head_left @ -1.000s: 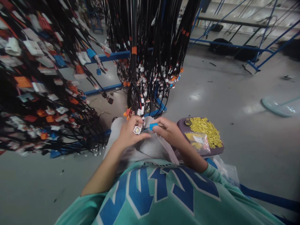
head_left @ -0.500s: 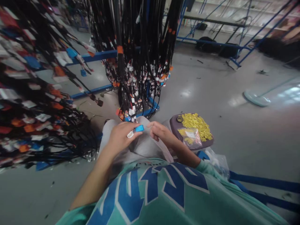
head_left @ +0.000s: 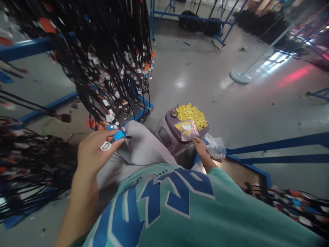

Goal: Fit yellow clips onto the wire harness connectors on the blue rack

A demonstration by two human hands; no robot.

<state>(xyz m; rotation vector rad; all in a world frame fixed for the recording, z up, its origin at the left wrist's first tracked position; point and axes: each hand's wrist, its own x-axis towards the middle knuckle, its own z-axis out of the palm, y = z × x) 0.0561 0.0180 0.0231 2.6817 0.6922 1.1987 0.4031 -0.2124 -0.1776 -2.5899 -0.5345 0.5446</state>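
My left hand (head_left: 94,151) is closed around a blue connector (head_left: 119,135), pinched between thumb and fingers in front of my knee. A white connector (head_left: 105,146) hangs against the same palm, and a short dark end sticks out of the blue one. My right hand (head_left: 200,146) is down by the front edge of a purple-grey plastic container (head_left: 168,132), its fingers drawn together beside a small clear bag (head_left: 190,130). What those fingers hold, if anything, is too small to make out. Many small yellow pieces (head_left: 191,115) lie loose on the container's top.
Thick bundles of black wire harnesses (head_left: 108,44) hang on a blue frame (head_left: 23,46) ahead and left. A black roll (head_left: 174,113) sits on the container. A crumpled clear bag (head_left: 216,147) and blue rails (head_left: 280,144) are at the right. A stand base (head_left: 240,77) rests on the floor.
My right hand has moved away from the connectors, out right to the container's edge. My left hand still holds the blue connector. The view has turned to the right.
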